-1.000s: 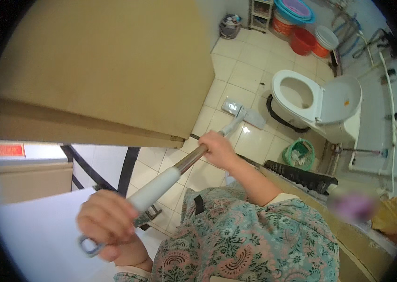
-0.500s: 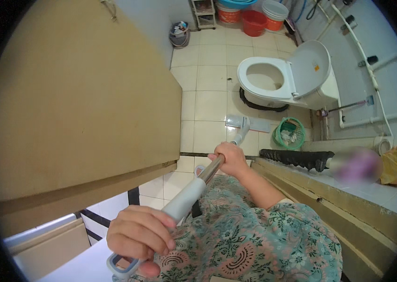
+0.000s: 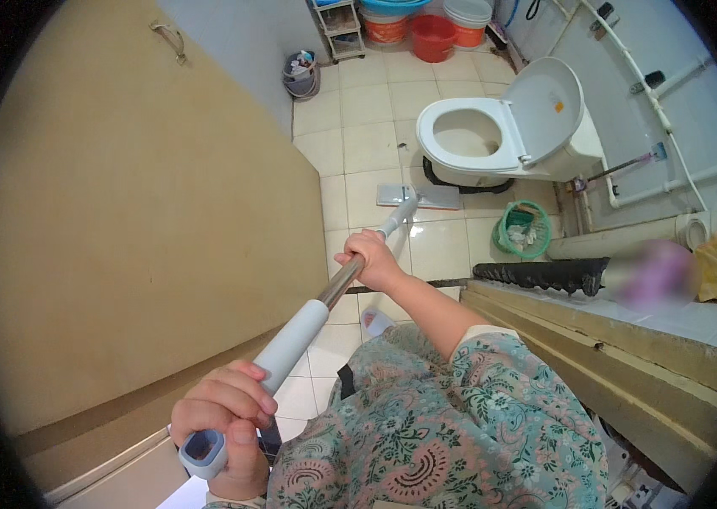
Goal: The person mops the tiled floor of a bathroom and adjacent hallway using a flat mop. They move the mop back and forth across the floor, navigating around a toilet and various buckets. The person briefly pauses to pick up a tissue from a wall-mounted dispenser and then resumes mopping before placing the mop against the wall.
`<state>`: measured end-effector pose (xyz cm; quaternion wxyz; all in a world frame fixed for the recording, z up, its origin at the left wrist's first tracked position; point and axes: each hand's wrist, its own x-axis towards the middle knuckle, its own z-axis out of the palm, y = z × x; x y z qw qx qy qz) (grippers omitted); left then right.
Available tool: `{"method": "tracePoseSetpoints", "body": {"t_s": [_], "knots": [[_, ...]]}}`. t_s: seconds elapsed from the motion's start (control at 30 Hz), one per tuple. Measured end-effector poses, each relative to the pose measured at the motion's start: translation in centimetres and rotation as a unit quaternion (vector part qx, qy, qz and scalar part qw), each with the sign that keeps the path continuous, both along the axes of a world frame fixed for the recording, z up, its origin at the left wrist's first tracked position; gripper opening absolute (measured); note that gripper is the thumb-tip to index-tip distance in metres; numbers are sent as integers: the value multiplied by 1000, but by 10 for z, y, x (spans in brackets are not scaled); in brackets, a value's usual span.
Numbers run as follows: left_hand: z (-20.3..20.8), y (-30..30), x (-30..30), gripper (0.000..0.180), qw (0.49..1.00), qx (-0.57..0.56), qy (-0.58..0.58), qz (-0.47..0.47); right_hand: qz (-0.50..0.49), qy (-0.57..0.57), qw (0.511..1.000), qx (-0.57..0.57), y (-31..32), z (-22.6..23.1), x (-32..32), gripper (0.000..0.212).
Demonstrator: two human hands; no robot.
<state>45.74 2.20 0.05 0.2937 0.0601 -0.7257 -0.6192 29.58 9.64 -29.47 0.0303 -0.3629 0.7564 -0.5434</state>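
A flat mop (image 3: 295, 341) slants across the middle of the view, with a pale grey grip and a shiny metal pole. Low on the left, my left hand (image 3: 224, 411) is wrapped round the top of the grip, close to its looped end. My right hand (image 3: 369, 260) is closed round the pole farther down. The wide, flat mop head (image 3: 438, 198) lies on the cream floor tiles (image 3: 440, 246), just in front of the toilet's base. The white toilet (image 3: 574, 157) stands with its lid raised and its seat down.
A tan door (image 3: 155, 229) fills the left side. Beside the toilet is a green waste basket (image 3: 502, 242); a grey bin (image 3: 301, 81) and a red bucket (image 3: 433, 41) stand at the back. A door frame (image 3: 562, 335) runs along my right. A slipper (image 3: 375, 321) shows below my right arm.
The mop head has slid forward and left, nearer the toilet's base. My right hand has moved forward and left with the pole, and my left hand slightly left. The view has shifted a little.
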Motion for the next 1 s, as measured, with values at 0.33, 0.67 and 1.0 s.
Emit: {"method": "tracePoseSetpoints", "body": {"t_s": [0.33,0.67,1.0], "knots": [[22,-49,68,22,989,-82,59,-107,107,-10,994,-25,-40,25,53,21],[46,-80,119,25,981,28,191,7,247,-78,966,-12,-100,57,146,16],[-19,-126,42,26,982,19,138,-130,75,-38,996,22,-139,-10,51,19]]}}
